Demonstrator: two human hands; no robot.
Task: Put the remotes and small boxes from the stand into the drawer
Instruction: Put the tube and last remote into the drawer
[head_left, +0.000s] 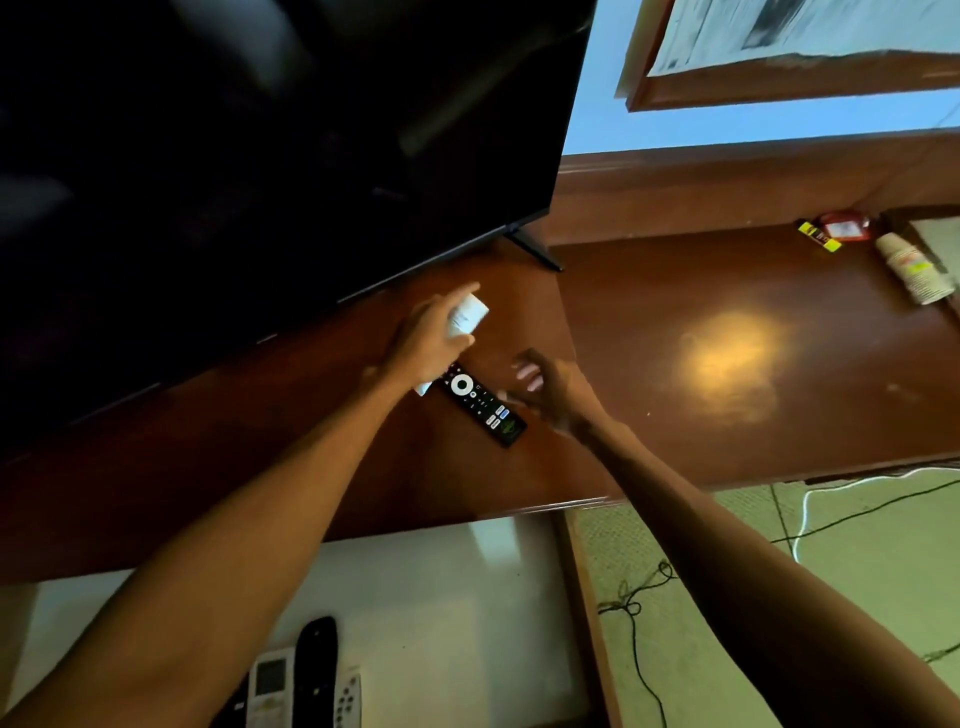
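On the stand (675, 322), the left hand (431, 338) grips a small white box (467, 314) between thumb and fingers. The black remote (483, 405) lies flat just below that hand, and the right hand (545, 384) hovers beside it, fingers loosely spread and empty.

you're in a home living room or bedroom: a large dark television (249, 156) stands on a long polished wooden stand (675, 364) against a pale blue wall (727, 124), a framed picture (779, 52) hangs above, and loose cables (639, 608) trail over the pale floor (857, 545).
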